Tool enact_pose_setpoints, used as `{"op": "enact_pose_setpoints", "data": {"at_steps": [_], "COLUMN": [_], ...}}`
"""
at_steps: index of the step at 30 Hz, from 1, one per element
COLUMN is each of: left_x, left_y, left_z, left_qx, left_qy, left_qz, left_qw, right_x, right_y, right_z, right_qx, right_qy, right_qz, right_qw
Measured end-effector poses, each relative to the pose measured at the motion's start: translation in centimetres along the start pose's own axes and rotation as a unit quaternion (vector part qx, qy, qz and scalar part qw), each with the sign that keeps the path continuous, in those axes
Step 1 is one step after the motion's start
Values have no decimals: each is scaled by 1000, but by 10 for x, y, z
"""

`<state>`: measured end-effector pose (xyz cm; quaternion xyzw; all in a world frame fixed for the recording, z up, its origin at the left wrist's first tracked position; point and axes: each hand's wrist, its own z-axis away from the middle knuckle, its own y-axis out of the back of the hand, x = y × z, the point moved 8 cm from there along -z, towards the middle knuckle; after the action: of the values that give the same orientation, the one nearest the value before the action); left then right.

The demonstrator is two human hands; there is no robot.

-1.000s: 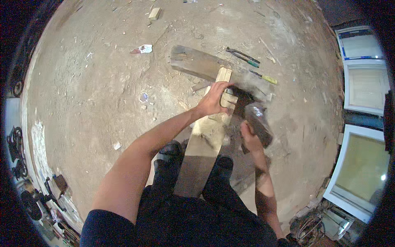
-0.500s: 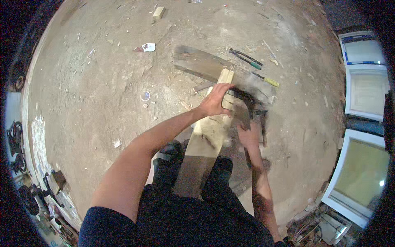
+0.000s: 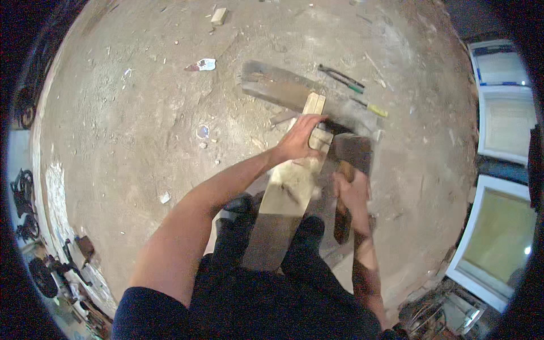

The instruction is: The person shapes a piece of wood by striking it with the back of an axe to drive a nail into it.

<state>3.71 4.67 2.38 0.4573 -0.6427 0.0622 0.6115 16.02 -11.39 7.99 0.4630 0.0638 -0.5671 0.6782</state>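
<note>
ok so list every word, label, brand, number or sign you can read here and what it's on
No text can be read.
Torn scrap: too small and blurred to tell.
Round scrap: too small to tell.
Axe: blurred, no lettering shows.
Board: no lettering shows.

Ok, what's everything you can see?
Board: one, pale yellow, lower middle
Plank: one, brownish grey, under board's far end
Axe-like tool: one, dark head, brown handle, beside board
Pincers: one, dark and green, beyond plank
Slim tool: one, yellow, near plank
Wood block: one, pale, upper edge
Scrap: one, mostly white, left of plank
Framed panes: three, white frames, right edge
Clutter: count unclear, dark, left edge
Shoes: two, dark, beside board
Left hand: one, bare, on board
Right hand: one, bare, gripping tool
</note>
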Motion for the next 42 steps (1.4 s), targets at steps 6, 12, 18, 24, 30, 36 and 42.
{"op": "enact_pose_setpoints", "data": {"at_steps": [6, 12, 18, 24, 30, 36, 42], "left_x": [10, 7, 13, 15, 15, 4, 4], "left_y": [-8, -2, -5, -2, -6, -11, -13], "left_z": [-10, -8, -9, -9, -7, -5, -5], "left_qx": [-22, 1, -6, -19, -26, -14, -31], "left_qy": [15, -11, -32, -39, -36, -29, -1], "left_qz": [-11, 3, 4, 14, 5, -16, -3], "left_qw": [1000, 1000, 999, 999, 999, 999, 1000], "right_x": [80, 87, 77, 47, 79, 78, 120], "right_y": [-2, -13, -8, -14, -8, -45, 2], "right_z": [-18, -36, 5, -15, 11, -26, 12], "right_qx": [75, 53, -18, 36, 60, -35, 33], "right_qy": [168, 95, 157, 142, 164, 78, 344], "right_qz": [-171, 98, 84, 134, 11, 11, 248], "right_qw": [968, 989, 984, 980, 985, 996, 905]}}
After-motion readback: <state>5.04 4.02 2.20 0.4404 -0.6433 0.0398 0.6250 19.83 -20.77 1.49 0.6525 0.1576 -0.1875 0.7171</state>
